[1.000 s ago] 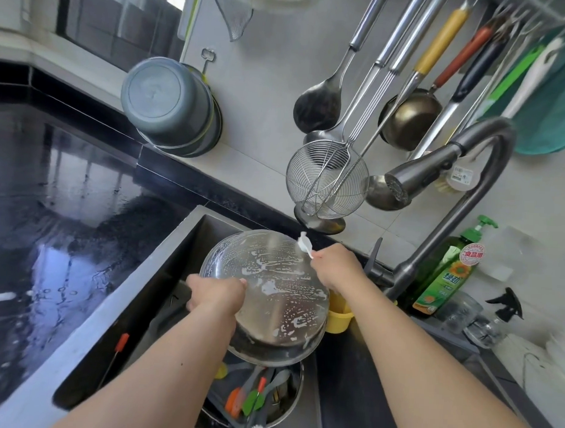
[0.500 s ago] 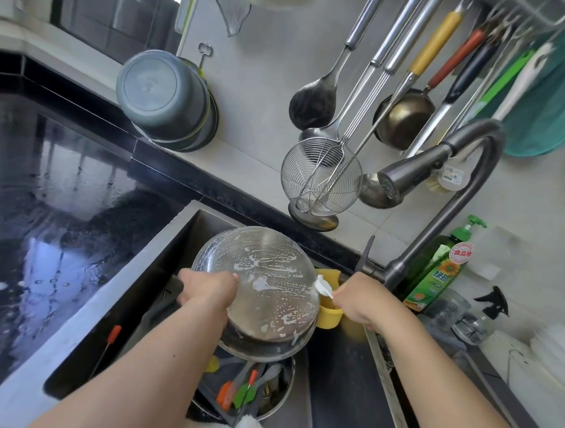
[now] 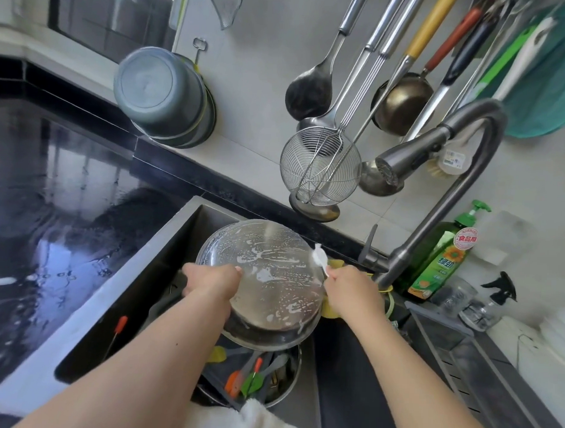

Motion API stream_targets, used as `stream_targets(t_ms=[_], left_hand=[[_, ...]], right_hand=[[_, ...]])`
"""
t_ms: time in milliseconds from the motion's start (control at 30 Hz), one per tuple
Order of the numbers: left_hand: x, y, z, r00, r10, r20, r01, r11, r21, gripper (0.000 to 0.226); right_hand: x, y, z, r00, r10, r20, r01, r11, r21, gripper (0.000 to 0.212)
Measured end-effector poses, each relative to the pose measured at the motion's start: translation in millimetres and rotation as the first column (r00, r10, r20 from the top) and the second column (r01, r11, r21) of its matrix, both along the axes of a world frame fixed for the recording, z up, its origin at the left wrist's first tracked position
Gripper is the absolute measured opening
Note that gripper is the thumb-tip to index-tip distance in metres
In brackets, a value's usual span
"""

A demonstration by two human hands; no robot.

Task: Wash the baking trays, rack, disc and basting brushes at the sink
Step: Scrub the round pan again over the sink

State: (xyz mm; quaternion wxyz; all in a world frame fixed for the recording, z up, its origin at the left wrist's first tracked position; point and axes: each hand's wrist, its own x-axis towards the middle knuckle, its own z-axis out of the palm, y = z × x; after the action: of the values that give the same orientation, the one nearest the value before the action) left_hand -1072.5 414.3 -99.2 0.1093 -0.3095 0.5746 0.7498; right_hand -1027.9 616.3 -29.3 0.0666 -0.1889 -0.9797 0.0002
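Observation:
A round, soapy metal baking tray [image 3: 266,277] is tilted up over the sink [image 3: 178,235]. My left hand [image 3: 211,280] grips its left rim. At the tray's right rim my right hand [image 3: 349,288] pinches a small white cleaning cloth [image 3: 319,256], and something yellow shows under that hand. Below the tray a metal bowl [image 3: 288,383] holds silicone basting brushes with an orange head [image 3: 232,381] and a green head [image 3: 252,383], lying over a dark tray. A thin brush with a red handle [image 3: 120,325] leans on the sink's left wall.
The faucet [image 3: 436,174] arches over the sink from the right, no water running. A green dish-soap bottle [image 3: 440,254], a glass jar and a spray bottle stand behind it. Ladles and a wire skimmer [image 3: 319,167] hang above. The wet black counter [image 3: 51,189] lies left.
My right hand went from the tray's top rim down to its right side, then came back up along the right rim with the white cloth. The left hand kept its hold.

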Motion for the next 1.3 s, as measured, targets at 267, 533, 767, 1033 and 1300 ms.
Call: stream_targets(t_ms=[267, 533, 767, 1033, 1300], left_hand=[[-3, 5, -2, 1.000, 0.008, -0.007, -0.008, 1.000, -0.028, 0.089], [-6, 2, -7, 1.000, -0.001, -0.011, 0.001, 0.999, -0.051, 0.083], [-6, 2, -7, 1.000, 0.004, -0.019, -0.004, 1.000, -0.022, 0.086], [-7, 2, -8, 0.999, 0.016, -0.038, -0.016, 1.000, -0.020, 0.087], [-6, 2, -8, 0.998, -0.008, -0.067, 0.006, 0.999, -0.033, 0.089]], right_hand=[[50, 44, -16, 0.996, -0.011, -0.085, -0.013, 0.963, -0.268, 0.036], [10, 20, -8, 0.995, 0.090, -0.046, -0.096, 0.982, -0.159, 0.038], [-1, 15, 5, 0.993, 0.120, -0.021, -0.122, 0.984, -0.132, 0.035], [36, 28, -11, 0.991, 0.124, -0.043, -0.130, 0.966, -0.223, 0.034], [56, 16, -20, 0.978, 0.201, -0.062, -0.210, 0.938, -0.277, 0.034]])
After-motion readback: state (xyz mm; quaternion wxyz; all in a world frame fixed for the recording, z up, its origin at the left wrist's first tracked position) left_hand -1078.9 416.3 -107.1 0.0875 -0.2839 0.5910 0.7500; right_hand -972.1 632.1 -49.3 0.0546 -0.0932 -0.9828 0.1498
